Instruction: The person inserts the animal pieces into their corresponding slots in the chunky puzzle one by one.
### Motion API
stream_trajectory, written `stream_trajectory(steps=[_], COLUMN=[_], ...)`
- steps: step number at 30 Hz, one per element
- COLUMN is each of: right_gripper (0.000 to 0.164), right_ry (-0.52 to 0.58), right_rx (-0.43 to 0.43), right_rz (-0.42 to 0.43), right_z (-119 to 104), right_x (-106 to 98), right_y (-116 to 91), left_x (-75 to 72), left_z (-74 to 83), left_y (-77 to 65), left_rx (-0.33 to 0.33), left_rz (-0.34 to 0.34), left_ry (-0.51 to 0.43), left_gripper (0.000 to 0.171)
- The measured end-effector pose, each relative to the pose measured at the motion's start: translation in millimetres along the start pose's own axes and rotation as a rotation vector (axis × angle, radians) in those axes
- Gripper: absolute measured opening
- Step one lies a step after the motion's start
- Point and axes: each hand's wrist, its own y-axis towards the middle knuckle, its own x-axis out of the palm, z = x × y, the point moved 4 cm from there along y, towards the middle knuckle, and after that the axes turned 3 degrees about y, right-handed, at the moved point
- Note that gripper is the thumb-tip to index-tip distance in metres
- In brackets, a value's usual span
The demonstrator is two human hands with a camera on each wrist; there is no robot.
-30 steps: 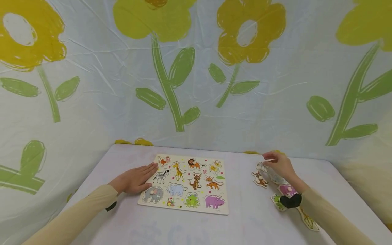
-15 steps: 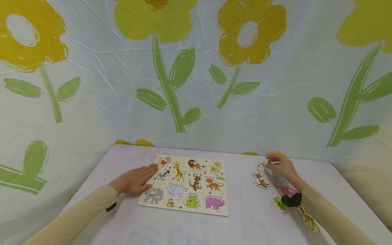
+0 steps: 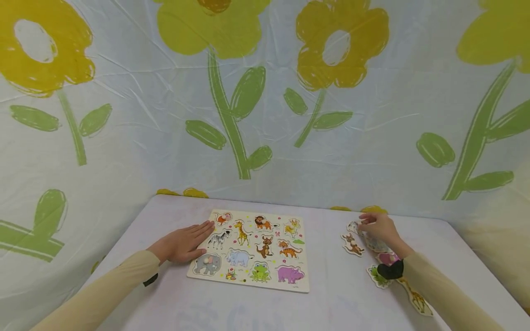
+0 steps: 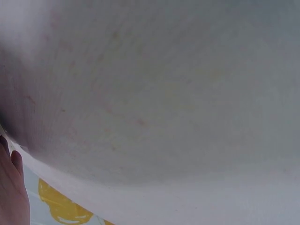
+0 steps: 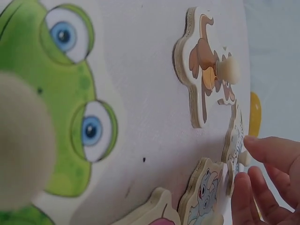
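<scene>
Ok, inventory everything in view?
puzzle board: one, cream, left of pieces
zebra piece: one, black and white, farthest back
kangaroo piece: one, brown, nearest board
blue piece: one, blue, beside zebra
pink piece: one, pink, by right wrist
frog piece: one, green, near pink
giraffe piece: one, yellow, nearest camera
table: one, white, beneath
backdrop: one, pale, flowered, behind
sleeves: two, beige, both arms
wristbands: two, dark, both wrists
left hand: one, on board
right hand: one, by zebra

No legible text, faint bluish marks [image 3: 238,316] on the tabletop [image 3: 323,276], too blurred to read
</scene>
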Motion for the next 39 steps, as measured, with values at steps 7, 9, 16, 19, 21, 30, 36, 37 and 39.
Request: stream_trajectory(steps=[7, 9, 16, 19, 21, 30, 36, 37, 39], right_gripper=[0.041, 0.04, 0.036, 0.037, 0.037, 0.036, 0.033, 0.032, 0.032], right_ry=[0.0, -0.006, -0.017, -0.012, -0.012, -0.03, -0.051, -0.053, -0.058], right_rx=[0.065, 0.068, 0.069, 0.075, 0.074, 0.055, 0.045, 0.043, 0.038], right_rz=[-0.019, -0.02, -0.018, -0.025, -0.03, -0.034, -0.017, -0.016, -0.014], right_z=[6.5, 6.9, 5.2, 4.7, 4.2, 3.4, 3.3, 3.1, 2.6], right_x=[5.1, 5.4, 4.2, 4.6, 5.1, 5.6, 5.9, 6.0, 6.0], right_y=[2.5, 2.4, 0.9, 1.8, 2.3, 4.0, 4.5, 4.6, 5.0], left_x=[0.7, 0.2, -2.3, -3.4, -4.0, -2.9, -2.5, -2.5, -3.0], left_z=[-0.1, 0.2, 1.8, 2.1, 2.2, -0.5, -1.3, -1.3, -1.0], left_y=[-0.4, -0.5, -0.3, -1.2, -1.5, -0.2, -0.6, -0.8, -1.4], left_rx=[-0.001, -0.001, 0.003, 0.012, 0.02, -0.006, -0.012, -0.011, -0.009], left_rz=[-0.016, -0.017, -0.015, 0.002, 0.013, -0.025, -0.027, -0.025, -0.022], left_ry=[-0.004, -0.002, -0.016, -0.025, -0.03, -0.018, -0.024, -0.024, -0.025], left_gripper=[0.069, 0.069, 0.069, 0.068, 0.067, 0.069, 0.069, 0.069, 0.069])
